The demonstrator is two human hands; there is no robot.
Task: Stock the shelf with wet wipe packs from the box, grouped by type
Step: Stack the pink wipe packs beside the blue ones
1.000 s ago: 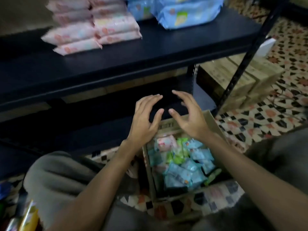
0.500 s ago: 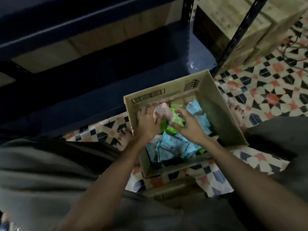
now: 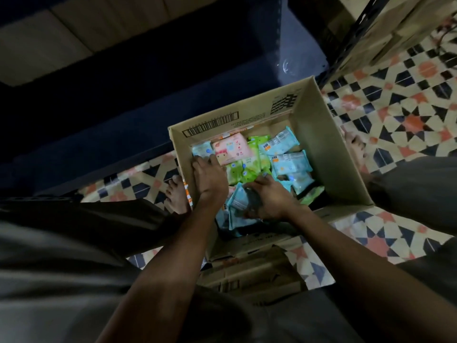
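Wet wipe packs [image 3: 249, 167] lie jumbled inside the open cardboard box [image 3: 329, 154] on the patterned tile floor [image 3: 405, 120], between your bare feet, with the dark shelf [image 3: 123, 100] just beyond the box's far wall. Your room to move is hemmed by the tall box walls on the left, far and right sides; the near side is lower, its flaps folded outward toward you. A black shelf upright [image 3: 356, 40] stands off the far right corner, with more cartons behind it. Your left hand [image 3: 210, 177] rests knuckles-up on the packs along the left wall, fingers bent down onto a blue pack [image 3: 202, 151]; whether it actually pinches it, you cannot tell. Your right hand [image 3: 269, 199] curls around a blue pack [image 3: 238, 199] near the middle, gripping it. The pink pack [image 3: 232, 151] lies face up at the far left, long axis running left to right and slightly tilted. Green packs [image 3: 243, 170] sit beside it, and more blue ones fan toward the right wall at mixed angles. Lower layers are hidden under your hands and in shadow, and the print is too blurred to read.
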